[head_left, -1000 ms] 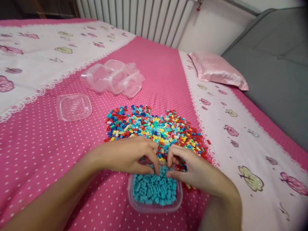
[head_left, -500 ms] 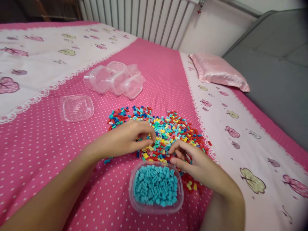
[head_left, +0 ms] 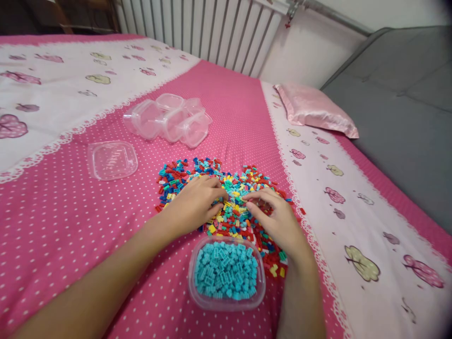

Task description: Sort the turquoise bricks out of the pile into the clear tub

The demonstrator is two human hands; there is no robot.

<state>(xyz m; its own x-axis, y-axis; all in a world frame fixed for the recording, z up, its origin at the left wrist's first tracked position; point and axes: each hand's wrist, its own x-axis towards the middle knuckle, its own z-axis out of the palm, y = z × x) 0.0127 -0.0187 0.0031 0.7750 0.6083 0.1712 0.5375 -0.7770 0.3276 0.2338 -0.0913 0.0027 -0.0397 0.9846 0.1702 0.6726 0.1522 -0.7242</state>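
My left hand (head_left: pixel 197 202) rests over a spread pile of small coloured toy bricks (head_left: pixel 233 221). Its fingers curl down among the pieces, the thumb a little apart from them. From the right, my right hand (head_left: pixel 273 214) reaches over the same pile, its index fingertip and thumb tip slightly apart. I make out no brick held in either hand. Just in front of the pile, nearest me, a clear plastic tub (head_left: pixel 192 287) is filled with turquoise bricks (head_left: pixel 226 270). The pile mixes red, yellow, blue, green and turquoise pieces; both hands hide parts of it.
Several clear empty tubs (head_left: pixel 173 120) lie grouped beyond the pile. A clear lid (head_left: pixel 113 160) is flat on the pink dotted bedspread (head_left: pixel 148 282) to the left. A pink pillow (head_left: pixel 314 110) lies at the far right by the grey headboard (head_left: pixel 395 99); a radiator (head_left: pixel 208 33) stands behind.
My right hand has moved away from the tub's rim, forward and slightly left over the pile. The left hand has shifted only slightly. The view has tilted a little.
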